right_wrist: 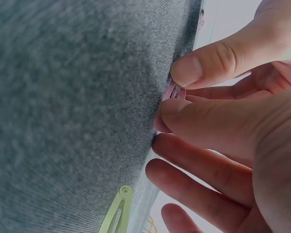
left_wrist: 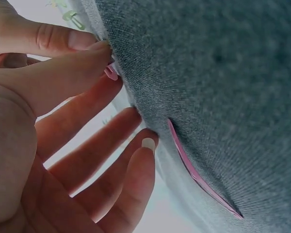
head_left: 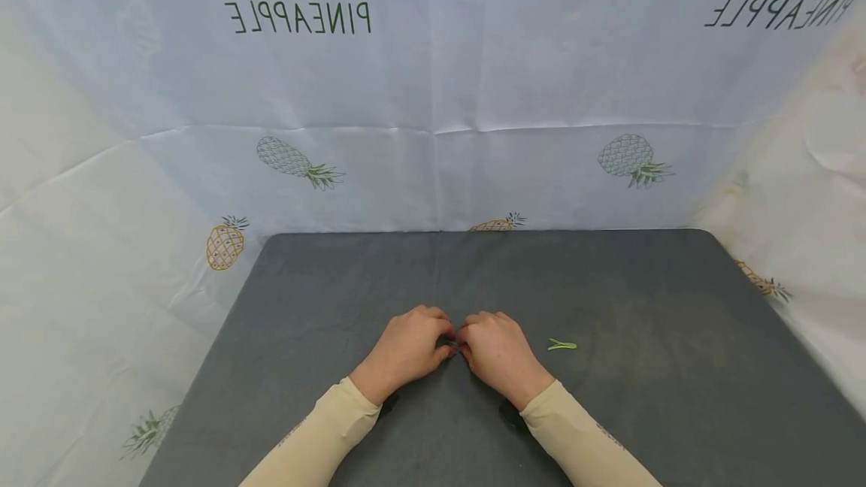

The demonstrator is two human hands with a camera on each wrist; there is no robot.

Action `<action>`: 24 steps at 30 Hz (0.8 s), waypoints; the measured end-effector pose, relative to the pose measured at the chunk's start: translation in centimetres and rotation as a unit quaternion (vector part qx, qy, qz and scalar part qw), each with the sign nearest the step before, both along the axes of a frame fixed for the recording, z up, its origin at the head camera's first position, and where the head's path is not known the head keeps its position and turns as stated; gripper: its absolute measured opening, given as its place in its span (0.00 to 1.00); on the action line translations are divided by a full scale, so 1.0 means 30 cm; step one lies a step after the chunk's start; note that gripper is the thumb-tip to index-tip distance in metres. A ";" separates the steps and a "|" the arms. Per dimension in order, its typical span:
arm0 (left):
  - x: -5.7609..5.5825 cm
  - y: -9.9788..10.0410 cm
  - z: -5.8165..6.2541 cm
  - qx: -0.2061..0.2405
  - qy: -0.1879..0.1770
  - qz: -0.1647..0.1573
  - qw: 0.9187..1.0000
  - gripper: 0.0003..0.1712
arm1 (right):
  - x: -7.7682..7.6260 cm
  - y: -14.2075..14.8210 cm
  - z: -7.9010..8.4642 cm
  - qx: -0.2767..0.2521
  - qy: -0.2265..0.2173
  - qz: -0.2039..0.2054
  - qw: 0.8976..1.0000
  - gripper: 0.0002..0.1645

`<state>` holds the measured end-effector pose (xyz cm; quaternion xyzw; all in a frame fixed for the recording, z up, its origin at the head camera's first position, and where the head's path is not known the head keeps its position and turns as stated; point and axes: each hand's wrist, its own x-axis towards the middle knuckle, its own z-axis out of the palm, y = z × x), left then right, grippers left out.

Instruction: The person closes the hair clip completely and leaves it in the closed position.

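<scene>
Between my two hands is a pink snap hair clip (right_wrist: pixel 175 92). My right hand (head_left: pixel 497 348) pinches one end of it, and the thumb and fingertips of my left hand (head_left: pixel 413 344) hold the other end. Only a small part of it shows, as fingers cover the rest. Both hands are low over the dark table. A second pink hair clip (left_wrist: pixel 199 174) lies on the cloth beside the left hand. To the right of the right hand lies a light green snap hair clip (head_left: pixel 562 344), its two parts spread apart at the left end.
The dark grey table covering (head_left: pixel 676 367) spreads around both hands. Behind it hangs a pale curtain (head_left: pixel 528 74) printed with pineapples, which also closes in the left and right sides.
</scene>
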<state>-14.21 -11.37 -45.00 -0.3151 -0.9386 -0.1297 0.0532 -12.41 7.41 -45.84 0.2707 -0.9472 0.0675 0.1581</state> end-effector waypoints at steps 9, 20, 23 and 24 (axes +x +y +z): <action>0.008 -0.018 0.006 0.018 0.000 -0.002 1.000 0.06 | 0.011 0.003 0.003 -0.026 0.016 0.006 1.000 0.10; 0.041 -0.041 0.048 0.038 0.004 -0.004 0.999 0.05 | 0.036 0.003 0.066 -0.049 0.006 0.018 0.999 0.07; 0.054 -0.045 0.058 0.045 0.015 -0.008 0.999 0.05 | 0.044 0.006 0.077 -0.057 -0.001 0.022 0.998 0.08; 0.059 -0.046 0.062 0.045 0.017 -0.009 0.999 0.05 | 0.046 0.007 0.079 -0.059 -0.003 0.022 0.998 0.08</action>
